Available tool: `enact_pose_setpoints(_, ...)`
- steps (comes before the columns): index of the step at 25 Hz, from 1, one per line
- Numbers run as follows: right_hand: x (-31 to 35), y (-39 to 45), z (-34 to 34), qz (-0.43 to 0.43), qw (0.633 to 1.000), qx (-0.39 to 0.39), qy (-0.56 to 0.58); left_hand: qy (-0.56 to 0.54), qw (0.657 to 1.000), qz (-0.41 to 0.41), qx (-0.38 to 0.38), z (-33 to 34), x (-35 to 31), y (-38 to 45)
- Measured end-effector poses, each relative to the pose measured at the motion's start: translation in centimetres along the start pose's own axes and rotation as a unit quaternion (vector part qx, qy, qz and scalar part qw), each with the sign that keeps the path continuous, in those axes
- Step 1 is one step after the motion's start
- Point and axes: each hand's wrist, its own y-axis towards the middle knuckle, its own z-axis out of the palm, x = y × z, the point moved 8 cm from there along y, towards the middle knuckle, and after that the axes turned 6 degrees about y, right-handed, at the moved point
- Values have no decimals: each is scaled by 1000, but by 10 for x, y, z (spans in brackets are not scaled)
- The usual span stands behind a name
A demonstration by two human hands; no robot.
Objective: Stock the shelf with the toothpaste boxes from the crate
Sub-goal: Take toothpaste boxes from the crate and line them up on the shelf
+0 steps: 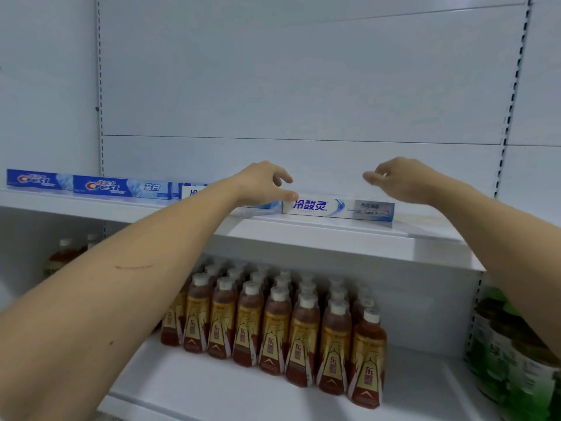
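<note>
A white toothpaste box with blue characters [337, 209] lies lengthwise on the upper white shelf [349, 238]. My left hand [267, 182] hovers at its left end, fingers spread, thumb touching or just off the box's top corner. My right hand [400, 179] floats above its right end, fingers apart and holding nothing. Further left on the same shelf stand two blue Crest boxes [118, 187] [38, 179] in a row, and another white box [192, 192] is partly hidden behind my left forearm. The crate is out of sight.
On the lower shelf stand several rows of amber drink bottles with white caps [273, 323]. Green-labelled bottles [513, 357] crowd the lower right, and a few bottles [66, 253] sit in the neighbouring bay at left. Slotted uprights [513, 95] frame the white back panel.
</note>
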Motion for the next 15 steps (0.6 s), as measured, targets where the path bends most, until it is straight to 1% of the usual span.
enact_pose_setpoints(3, 31, 7, -12, -20, 993, -46, 103, -20, 999, -25, -34, -22, 22, -13)
enact_pose_setpoints(7, 94, 8, 5, -56, 965, -59, 251, -101, 989, -88, -69, -52, 65, -38)
enact_pose_setpoints(11, 162, 8, 36, -55, 908, -13, 415, -176, 962, -171, -121, -87, 114, -77)
enact_pose_setpoints(15, 235, 3, 65, -55, 845, 35, 531, -242, 926, -240, -162, -121, 175, -134)
